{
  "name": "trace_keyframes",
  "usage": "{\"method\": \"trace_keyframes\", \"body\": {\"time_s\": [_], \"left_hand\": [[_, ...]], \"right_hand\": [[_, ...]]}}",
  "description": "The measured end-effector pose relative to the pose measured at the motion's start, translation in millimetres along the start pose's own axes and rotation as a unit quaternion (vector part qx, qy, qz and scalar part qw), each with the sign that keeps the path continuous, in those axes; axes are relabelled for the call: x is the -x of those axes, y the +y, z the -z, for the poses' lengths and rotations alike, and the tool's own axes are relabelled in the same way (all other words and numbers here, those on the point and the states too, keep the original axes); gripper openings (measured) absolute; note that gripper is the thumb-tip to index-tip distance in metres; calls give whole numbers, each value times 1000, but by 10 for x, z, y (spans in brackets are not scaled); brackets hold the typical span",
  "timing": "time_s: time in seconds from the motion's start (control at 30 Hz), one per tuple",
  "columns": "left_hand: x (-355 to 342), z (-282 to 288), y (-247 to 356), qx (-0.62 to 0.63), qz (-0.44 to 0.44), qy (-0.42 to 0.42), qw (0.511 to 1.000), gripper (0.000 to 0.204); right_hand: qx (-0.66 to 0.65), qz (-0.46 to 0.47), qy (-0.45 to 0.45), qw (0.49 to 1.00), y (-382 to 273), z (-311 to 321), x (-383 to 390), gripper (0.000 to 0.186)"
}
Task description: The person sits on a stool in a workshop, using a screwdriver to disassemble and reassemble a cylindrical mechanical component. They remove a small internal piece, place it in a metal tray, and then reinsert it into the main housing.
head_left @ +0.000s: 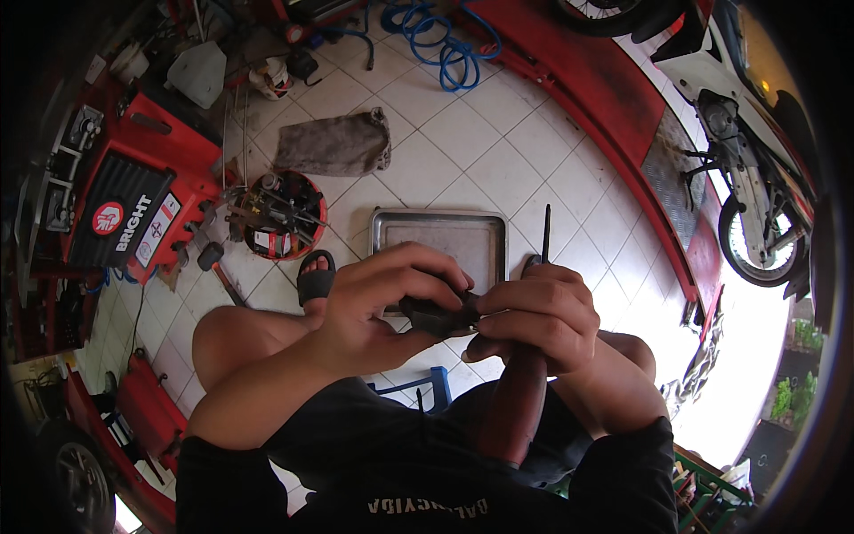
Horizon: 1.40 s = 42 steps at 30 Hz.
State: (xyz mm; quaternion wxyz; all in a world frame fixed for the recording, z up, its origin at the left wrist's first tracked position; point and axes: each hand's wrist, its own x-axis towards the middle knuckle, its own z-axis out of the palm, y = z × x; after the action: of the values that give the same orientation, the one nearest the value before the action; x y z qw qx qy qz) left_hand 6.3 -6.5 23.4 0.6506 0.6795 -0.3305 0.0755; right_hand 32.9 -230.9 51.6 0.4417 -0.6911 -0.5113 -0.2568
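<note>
From here the small dark part (427, 315) sits above the tray (503, 258), left hand's (378, 307) grip curled round it, right hand's (541, 320) closed on a screwdriver (514, 409); it looks stiff, lightish, maybe greasy; best pinched by its edges.

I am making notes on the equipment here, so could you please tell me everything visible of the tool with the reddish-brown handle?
The tool's handle is thick, smooth and faintly shiny, perhaps wood or plastic, and slants toward the person's dark shirt; whether they touch is unclear. The right hand grips it, covering its far end. Beyond that hand, a thin, straight, dark shaft, seemingly metal, points away from the person. It looks like part of the same tool, though any join is hidden.
</note>
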Motion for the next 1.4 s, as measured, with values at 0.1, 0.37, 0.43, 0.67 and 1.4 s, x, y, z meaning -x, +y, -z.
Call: {"method": "trace_keyframes", "body": {"time_s": [0.1, 0.37, 0.43, 0.67, 1.4], "left_hand": [[9, -10, 38, 95, 18, -14, 995, 32], [48, -8, 103, 196, 46, -37, 979, 31], [41, -43, 105, 192, 31, -38, 980, 31], [11, -97, 54, 164, -17, -42, 985, 32], [46, -105, 180, 210, 54, -45, 975, 35]], "right_hand": [[-22, -13, 28, 999, -27, 39, -2, 33], [-55, -26, 33, 998, -215, 62, -21, 32], [-54, -22, 45, 997, -251, 14, -23, 32], [16, -18, 47, 999, -329, 2, -73, 29], [43, -56, 41, 997, -418, 166, -68, 32]]}}
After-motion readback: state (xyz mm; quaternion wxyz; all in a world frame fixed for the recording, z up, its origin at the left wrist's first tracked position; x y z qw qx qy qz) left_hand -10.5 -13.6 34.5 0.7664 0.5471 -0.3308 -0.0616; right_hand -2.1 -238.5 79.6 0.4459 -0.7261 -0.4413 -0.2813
